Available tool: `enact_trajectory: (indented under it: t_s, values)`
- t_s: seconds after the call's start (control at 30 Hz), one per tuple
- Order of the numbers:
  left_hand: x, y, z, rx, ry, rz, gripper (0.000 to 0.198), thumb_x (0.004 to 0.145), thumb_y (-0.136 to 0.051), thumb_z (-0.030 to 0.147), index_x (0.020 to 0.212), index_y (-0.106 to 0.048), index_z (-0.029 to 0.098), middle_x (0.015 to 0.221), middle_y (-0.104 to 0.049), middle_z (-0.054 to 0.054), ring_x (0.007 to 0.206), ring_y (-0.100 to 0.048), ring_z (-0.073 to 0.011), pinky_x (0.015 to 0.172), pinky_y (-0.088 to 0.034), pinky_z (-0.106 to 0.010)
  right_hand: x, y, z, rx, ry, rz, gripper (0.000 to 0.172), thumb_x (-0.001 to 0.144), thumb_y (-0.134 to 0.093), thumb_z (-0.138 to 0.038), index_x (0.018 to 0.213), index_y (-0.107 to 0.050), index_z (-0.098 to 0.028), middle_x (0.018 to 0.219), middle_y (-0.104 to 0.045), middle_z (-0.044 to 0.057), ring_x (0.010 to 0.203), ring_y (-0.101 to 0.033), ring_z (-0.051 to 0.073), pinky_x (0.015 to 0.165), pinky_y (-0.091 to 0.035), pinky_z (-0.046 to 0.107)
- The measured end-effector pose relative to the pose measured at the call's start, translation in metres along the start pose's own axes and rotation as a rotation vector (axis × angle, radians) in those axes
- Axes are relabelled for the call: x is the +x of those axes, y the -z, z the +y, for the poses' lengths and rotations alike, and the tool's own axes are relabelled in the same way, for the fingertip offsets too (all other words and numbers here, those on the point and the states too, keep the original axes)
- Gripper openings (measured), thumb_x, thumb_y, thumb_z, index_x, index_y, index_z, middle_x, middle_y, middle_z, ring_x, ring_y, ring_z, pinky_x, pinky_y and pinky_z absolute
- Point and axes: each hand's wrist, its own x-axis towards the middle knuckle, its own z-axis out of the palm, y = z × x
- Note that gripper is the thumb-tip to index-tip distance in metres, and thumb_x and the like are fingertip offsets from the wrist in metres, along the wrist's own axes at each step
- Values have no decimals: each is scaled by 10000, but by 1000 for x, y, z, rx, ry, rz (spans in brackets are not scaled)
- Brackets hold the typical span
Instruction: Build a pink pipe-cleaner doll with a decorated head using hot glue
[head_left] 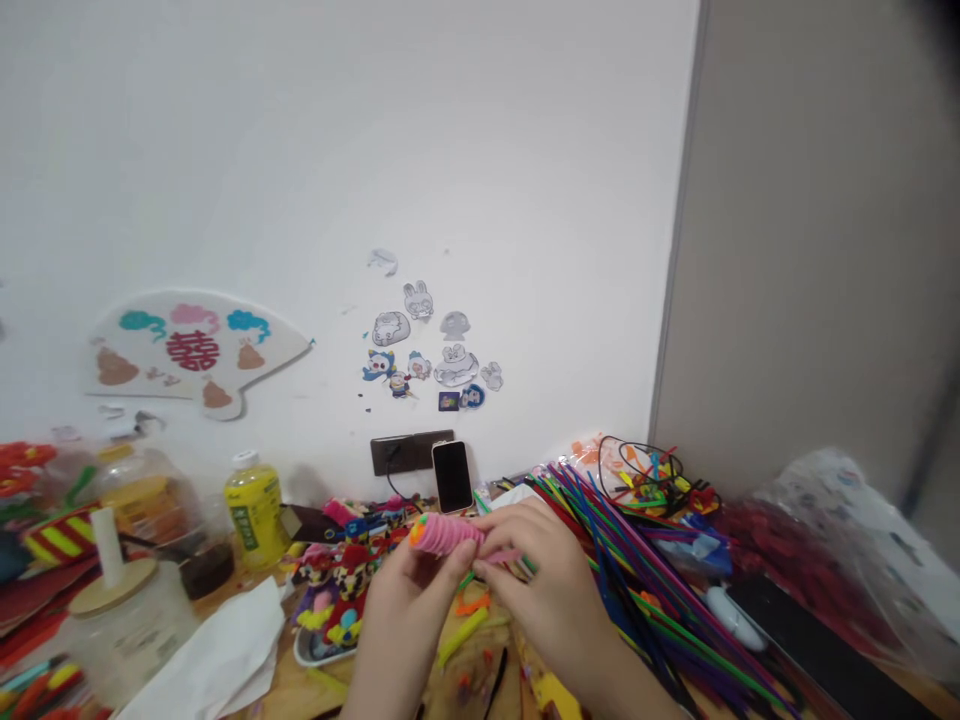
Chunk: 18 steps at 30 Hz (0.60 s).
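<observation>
A pink coil of pipe cleaner (448, 534), with orange and green at its left end, is held up over the table between both hands. My left hand (411, 606) is closed round its left part, thumb along the near side. At the coil's right end, my right hand (541, 572) pinches it with thumb and fingers together. Part of a pink length and a bit of green show by the right fingers. Below the hands lie yellow-green and orange pipe cleaner scraps (463, 636).
A tray (306, 650) of small colourful figures stands left of the hands. Long pipe cleaners (637, 590) spread at the right beside a black keyboard-like slab (817, 650). A phone (452, 477) leans on the wall. A yellow bottle (255, 510) and white paper (225, 650) lie left.
</observation>
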Motion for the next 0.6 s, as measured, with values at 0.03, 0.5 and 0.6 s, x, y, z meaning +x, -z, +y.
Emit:
enact_trajectory:
  t_s: [0.03, 0.5, 0.6]
  values:
    - [0, 1, 1, -13, -12, -23, 220, 632, -672, 345, 743, -642, 158, 739, -724, -46, 725, -638, -201, 676, -504, -273, 1, 2, -1, 49, -31, 9, 131, 670, -631, -67, 662, -609, -196, 807, -674, 22, 779, -580, 163, 716, -433, 291]
    - [1, 15, 3, -22, -264, -303, 112, 732, -605, 267, 824, -659, 235, 950, -586, -34, 954, -546, -210, 842, -426, -270, 3, 10, 6, 778, -412, -146, 153, 685, -678, -258, 787, -601, -174, 894, -618, 42, 847, -572, 165, 721, -458, 271]
    - [0, 18, 8, 46, -322, -353, 126, 736, -595, 269, 824, -685, 258, 916, -545, -33, 900, -542, -200, 772, -449, -248, 3, 10, 8, 859, -528, -197, 241, 672, -692, -311, 839, -610, -159, 819, -618, 33, 743, -579, 141, 666, -468, 258]
